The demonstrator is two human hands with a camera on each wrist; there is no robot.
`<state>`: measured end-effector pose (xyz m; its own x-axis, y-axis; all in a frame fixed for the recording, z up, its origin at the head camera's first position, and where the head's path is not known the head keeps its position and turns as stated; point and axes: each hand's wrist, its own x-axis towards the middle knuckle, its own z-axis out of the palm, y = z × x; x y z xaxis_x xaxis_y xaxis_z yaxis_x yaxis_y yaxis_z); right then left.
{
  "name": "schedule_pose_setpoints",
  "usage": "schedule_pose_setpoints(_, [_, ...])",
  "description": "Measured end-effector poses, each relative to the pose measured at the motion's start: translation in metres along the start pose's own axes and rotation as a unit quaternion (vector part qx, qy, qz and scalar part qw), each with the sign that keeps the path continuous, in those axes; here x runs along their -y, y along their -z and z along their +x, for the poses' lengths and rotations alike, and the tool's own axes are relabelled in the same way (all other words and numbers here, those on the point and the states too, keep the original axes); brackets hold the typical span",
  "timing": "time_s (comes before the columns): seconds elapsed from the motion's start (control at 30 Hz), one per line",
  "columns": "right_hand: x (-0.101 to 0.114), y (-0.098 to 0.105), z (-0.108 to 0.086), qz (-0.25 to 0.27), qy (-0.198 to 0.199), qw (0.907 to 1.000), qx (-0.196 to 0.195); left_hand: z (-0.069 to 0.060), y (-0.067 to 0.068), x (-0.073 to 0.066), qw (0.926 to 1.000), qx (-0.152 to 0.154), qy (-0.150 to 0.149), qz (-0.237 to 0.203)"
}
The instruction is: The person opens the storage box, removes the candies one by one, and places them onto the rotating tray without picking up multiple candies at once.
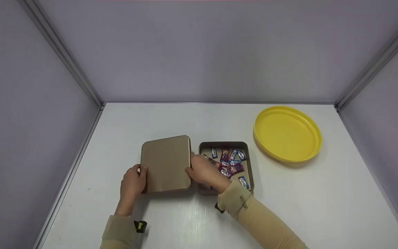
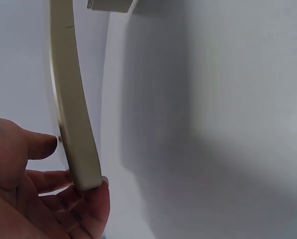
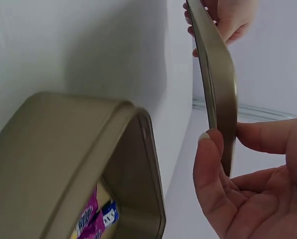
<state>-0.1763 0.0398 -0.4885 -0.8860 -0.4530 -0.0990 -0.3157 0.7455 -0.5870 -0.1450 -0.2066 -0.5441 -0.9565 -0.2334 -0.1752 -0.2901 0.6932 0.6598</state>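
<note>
Head view shows the lid [image 1: 166, 164] held just left of the tin [image 1: 223, 144], and by the right wrist view it is kept apart from the tin and raised off the table [image 1: 185, 221]. The lid is gripped by both hands. Its edge farther from the tin is held by the left hand [image 1: 132, 181], with the thumb set on the top face and the fingers curled beneath; its edge nearer the tin is pinched by the right hand [image 1: 204, 170] in much the same way. Each grip is closed down to about the depth of the lid's side, and nothing else is seen to be held. Inside the tin, wrapped sweets [image 1: 235, 168] are scattered over the bottom, some of them hidden by the right hand and forearm. To the right of the tin and farther back, a yellow tray [image 1: 287, 135] is placed, touched by neither hand. As far as can be judged, the uncovering of the tin is done, while the lid is neither put down nor fitted back, so its placing is left over. Whether it is being taken away or brought back cannot be told. No sweet is seen to be picked up.
</note>
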Motion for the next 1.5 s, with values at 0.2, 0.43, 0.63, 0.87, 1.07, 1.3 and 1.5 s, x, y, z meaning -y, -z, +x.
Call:
schedule_pose_setpoints(0.2, [0.013,-0.015,0.009,0.013,-0.011,0.9998,-0.006,-0.001,0.012,0.011,0.9993,0.016,0.030,0.018])
schedule_pose_setpoints(0.43, [0.020,-0.034,0.016,-0.021,-0.072,0.9970,-0.019,0.000,0.014,0.015,0.9972,0.032,0.050,0.044])
schedule_pose_setpoints(0.63, [0.020,-0.047,0.017,-0.036,-0.080,0.9961,0.009,0.004,0.008,0.020,0.9960,0.031,0.062,0.056])
schedule_pose_setpoints(0.87, [0.016,-0.055,0.014,-0.055,-0.072,0.9950,0.043,0.006,0.005,0.025,0.9938,0.049,0.071,0.070])
schedule_pose_setpoints(1.07, [0.010,-0.057,0.014,-0.043,-0.059,0.9968,0.035,0.007,0.005,0.025,0.9932,0.043,0.067,0.084])
schedule_pose_setpoints(1.3, [0.007,-0.063,0.016,-0.050,-0.049,0.9959,0.057,0.005,0.004,0.026,0.9928,0.037,0.062,0.095])
schedule_pose_setpoints(1.5, [0.010,-0.066,0.013,-0.057,-0.045,0.9944,0.076,0.006,0.004,0.024,0.9927,0.037,0.045,0.105])
